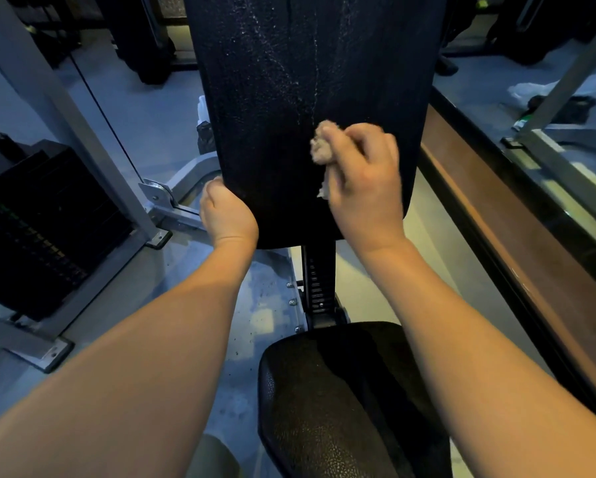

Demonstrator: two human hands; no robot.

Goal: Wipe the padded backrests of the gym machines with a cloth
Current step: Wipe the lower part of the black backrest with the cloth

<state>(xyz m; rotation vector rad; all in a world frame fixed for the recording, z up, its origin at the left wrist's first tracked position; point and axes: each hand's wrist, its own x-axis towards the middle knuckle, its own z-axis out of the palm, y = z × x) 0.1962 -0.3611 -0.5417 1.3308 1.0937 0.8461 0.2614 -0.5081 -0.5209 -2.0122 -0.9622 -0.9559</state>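
pressing crumpled cloth (324,146) on grainy black backrest (289,81); right hand (365,177)

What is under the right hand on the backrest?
A crumpled grey-brown cloth, gripped by the right hand against the black backrest. Parts of it stick out left of the fingers; the rest, and the pad beneath, are covered.

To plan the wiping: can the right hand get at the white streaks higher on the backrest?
Probably yes: the right hand holds the cloth against the backrest just below the white streaks, with nothing between.
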